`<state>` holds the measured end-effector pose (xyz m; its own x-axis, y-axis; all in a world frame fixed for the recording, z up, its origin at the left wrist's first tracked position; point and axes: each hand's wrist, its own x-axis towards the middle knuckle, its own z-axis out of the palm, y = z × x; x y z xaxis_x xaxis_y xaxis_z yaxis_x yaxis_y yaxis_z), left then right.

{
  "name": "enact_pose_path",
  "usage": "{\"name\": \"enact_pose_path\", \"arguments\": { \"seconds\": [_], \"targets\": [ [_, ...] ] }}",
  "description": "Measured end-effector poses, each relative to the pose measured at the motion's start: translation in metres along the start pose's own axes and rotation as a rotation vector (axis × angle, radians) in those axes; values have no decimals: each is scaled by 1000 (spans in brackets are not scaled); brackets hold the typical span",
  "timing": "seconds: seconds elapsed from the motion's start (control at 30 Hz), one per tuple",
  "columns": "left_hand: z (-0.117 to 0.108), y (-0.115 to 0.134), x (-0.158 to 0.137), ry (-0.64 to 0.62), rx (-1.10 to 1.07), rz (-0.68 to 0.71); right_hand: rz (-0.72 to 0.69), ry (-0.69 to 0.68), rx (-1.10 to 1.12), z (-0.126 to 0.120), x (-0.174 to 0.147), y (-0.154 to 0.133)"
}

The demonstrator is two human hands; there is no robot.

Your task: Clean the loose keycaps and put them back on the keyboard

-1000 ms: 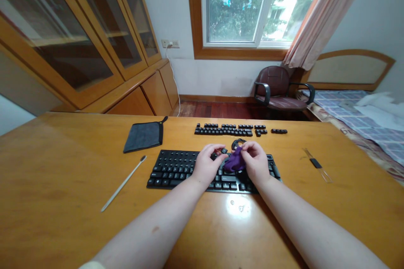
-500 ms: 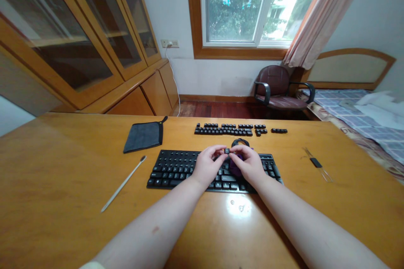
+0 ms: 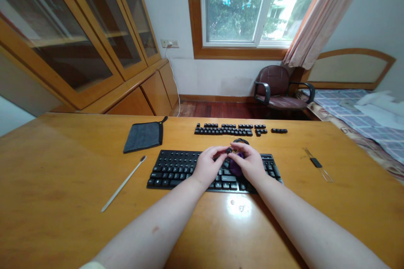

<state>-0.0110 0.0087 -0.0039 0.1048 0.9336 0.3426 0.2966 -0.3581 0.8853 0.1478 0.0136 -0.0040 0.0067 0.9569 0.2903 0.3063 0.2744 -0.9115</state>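
Above the black keyboard, my left hand pinches a small black keycap between thumb and index finger. My right hand meets it from the other side, thumb and index finger closed at the same keycap. A dark purple cloth-like thing bunches under my right palm; whether the hidden fingers grip it I cannot make out. The keyboard's upper rows at the left show bare key stems, while keycaps sit on its lower rows. Both hands cover part of its middle.
Behind the keyboard, loose keycaps lie in rows near the table's far edge, with a coiled black cable. A grey cloth pouch and a long-handled brush lie left; a wire keycap puller lies right.
The keycap has turned between my fingers and shifted slightly right. My right fingertips have moved a little; the forearms and everything on the table stay where they were.
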Motion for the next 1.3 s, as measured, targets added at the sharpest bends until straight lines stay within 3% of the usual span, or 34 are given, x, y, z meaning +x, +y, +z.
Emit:
{"name": "enact_pose_path", "arguments": {
  "seconds": [0.1,0.2,0.33,0.5,0.57,0.73,0.93,1.07,1.3],
  "targets": [
    [0,0,0,11,-1,-8,29,-8,-46,0,0,-1],
    [-1,2,0,8,-1,4,-39,-2,-120,1,-3,-3],
    [-3,6,0,1,46,44,-197,183,-156,-7,-11,-14],
    [-1,1,1,22,35,13,-479,421,-247,-54,-24,-50],
    [0,-3,2,29,11,-13,-529,441,-346,-78,-30,-61],
    [1,-6,3,28,10,-22,-495,289,-583,-104,-33,-48],
    [-1,-4,3,15,32,-18,-346,-257,-727,-80,-22,-12],
    [-2,-2,3,10,51,-12,-299,-347,-751,-66,-22,-4],
    [-2,1,3,12,58,-14,-255,-410,-787,-63,-20,2]
  ]
}}
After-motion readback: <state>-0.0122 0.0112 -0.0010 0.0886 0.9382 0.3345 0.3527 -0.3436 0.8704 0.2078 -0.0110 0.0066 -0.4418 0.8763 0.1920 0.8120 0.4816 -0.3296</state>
